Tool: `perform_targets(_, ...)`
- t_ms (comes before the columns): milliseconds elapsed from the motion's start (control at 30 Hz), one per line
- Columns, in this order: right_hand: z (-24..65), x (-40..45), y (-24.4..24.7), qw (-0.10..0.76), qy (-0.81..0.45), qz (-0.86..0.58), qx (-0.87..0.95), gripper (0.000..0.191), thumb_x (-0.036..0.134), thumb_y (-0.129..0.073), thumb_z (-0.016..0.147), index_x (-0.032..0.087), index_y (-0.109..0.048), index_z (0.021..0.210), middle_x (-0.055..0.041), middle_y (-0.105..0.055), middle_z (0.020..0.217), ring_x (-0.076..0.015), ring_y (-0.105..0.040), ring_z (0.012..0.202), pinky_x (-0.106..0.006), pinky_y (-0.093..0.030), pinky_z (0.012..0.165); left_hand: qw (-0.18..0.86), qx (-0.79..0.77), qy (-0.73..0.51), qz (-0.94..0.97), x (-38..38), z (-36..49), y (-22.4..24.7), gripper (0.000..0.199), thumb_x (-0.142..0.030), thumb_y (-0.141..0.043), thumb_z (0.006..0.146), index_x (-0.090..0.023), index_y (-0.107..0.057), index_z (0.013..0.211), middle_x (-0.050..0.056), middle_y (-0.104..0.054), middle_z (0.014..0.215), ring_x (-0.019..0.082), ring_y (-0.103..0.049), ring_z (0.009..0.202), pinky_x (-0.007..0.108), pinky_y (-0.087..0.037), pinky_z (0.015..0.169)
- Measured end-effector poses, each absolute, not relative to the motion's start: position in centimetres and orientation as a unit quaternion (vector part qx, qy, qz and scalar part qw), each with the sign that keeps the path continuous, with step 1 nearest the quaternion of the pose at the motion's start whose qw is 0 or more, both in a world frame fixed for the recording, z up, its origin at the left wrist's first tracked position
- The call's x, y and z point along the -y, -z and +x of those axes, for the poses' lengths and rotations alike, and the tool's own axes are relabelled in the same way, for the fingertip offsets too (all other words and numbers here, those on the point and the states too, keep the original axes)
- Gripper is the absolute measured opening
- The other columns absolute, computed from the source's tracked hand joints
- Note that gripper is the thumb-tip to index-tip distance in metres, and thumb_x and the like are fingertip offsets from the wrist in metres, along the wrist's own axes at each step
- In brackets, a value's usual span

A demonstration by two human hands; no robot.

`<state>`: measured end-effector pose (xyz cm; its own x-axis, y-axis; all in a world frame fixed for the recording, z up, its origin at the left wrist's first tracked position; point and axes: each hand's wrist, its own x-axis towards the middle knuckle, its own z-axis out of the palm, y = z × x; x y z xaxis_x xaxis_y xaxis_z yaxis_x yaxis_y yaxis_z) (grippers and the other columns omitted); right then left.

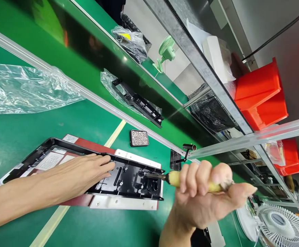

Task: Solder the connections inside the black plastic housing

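My left hand (pixel 94 171) lies palm down across the black plastic frame (pixel 136 188), fingers stretched out and resting on it. The frame sits on a dark red board (pixel 81 200) with white strips (pixel 123 202) along both sides. In my right hand (pixel 203 195) is a soldering iron (pixel 173 178) with a yellow handle, fingers wrapped round it. Its dark metal shaft points left, its end over the right part of the frame's inside. Whether the tip touches the plastic I cannot tell.
A small black box of tiny metal pieces (pixel 139 138) stands behind the frame, near a tool holder (pixel 189 148). Another black frame (pixel 139 103) lies on clear plastic beyond the metal rail (pixel 98 96). Plastic wrap (pixel 23 89) is at left, a white fan (pixel 277 219) at right.
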<state>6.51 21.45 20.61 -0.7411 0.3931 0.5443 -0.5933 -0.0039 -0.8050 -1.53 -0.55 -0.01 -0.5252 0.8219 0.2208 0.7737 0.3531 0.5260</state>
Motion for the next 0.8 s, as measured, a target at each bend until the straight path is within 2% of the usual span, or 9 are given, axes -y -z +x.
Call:
perform_targets(100,5.8,-19.4,-19.2,0.264,-0.751,0.084,0.6,0.053,0.055,-0.031,0.111,0.022,-0.041,0.071,0.0078,-0.03,0.052,-0.0082,-0.026,0.037,-0.018,-0.039,0.036,0.086,-0.821,-0.296,0.481,0.4,-1.6,0.3,0.025,-0.02,-0.035,0.11,-0.02,-0.057,0.098,0.001,-0.06,0.095,0.02,-0.058,0.085,0.034,-0.035,0.073)
perform_targets(267,5.2,-17.4,-17.2,0.21,-0.784,0.07,0.58,0.05,0.053,-0.042,0.109,0.021,-0.035,0.071,0.0084,-0.029,0.052,-0.0061,-0.025,0.039,-0.015,-0.039,0.039,0.045,-0.801,-0.362,0.475,0.1,-1.9,0.8,0.031,-0.033,-0.036,0.109,-0.021,-0.053,0.086,0.002,-0.057,0.081,0.02,-0.057,0.068,0.034,-0.033,0.061)
perform_targets(567,4.7,-16.7,-16.3,0.187,-0.78,0.045,0.595,0.052,0.055,-0.047,0.108,0.02,-0.035,0.071,0.0083,-0.029,0.053,-0.0059,-0.025,0.04,-0.014,-0.037,0.039,0.039,-0.81,-0.354,0.465,-0.3,-1.8,0.9,0.03,-0.031,-0.036,0.108,-0.023,-0.053,0.084,0.005,-0.057,0.079,0.025,-0.055,0.067,0.038,-0.031,0.06)
perform_targets(800,4.8,-16.5,-15.8,0.189,-0.768,0.047,0.611,0.051,0.054,-0.048,0.108,0.021,-0.035,0.071,0.0081,-0.029,0.053,-0.0063,-0.025,0.041,-0.015,-0.035,0.04,0.054,-0.818,-0.336,0.464,-0.4,-1.5,1.9,0.029,-0.034,-0.035,0.11,-0.022,-0.05,0.088,0.003,-0.055,0.083,0.023,-0.054,0.071,0.038,-0.03,0.064)
